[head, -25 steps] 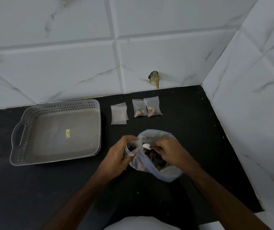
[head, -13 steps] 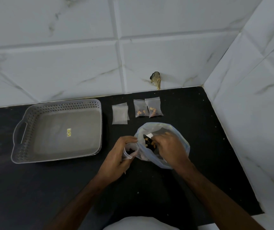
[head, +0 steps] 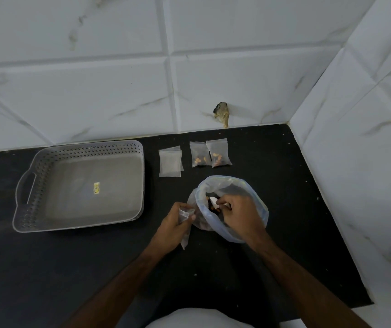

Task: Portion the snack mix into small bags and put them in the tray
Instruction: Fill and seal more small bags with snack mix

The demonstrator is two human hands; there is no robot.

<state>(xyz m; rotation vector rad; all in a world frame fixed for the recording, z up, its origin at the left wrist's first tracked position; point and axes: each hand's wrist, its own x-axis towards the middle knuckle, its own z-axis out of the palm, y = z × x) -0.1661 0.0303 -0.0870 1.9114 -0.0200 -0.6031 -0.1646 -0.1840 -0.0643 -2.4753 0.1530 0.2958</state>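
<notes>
Left hand (head: 172,227) pinches an empty small zip bag (head: 185,229); right hand (head: 240,215), fingers curled on a white scoop (head: 214,201), is inside the snack mix bag (head: 256,202).

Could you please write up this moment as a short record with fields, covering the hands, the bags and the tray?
left hand: pinches a small clear plastic bag
right hand: holds a white scoop inside the large clear bag of snack mix
filled small bags: two, side by side near the wall
empty small bags: stacked, left of the filled ones
grey perforated plastic tray: holds no bags, only a yellow sticker
</notes>
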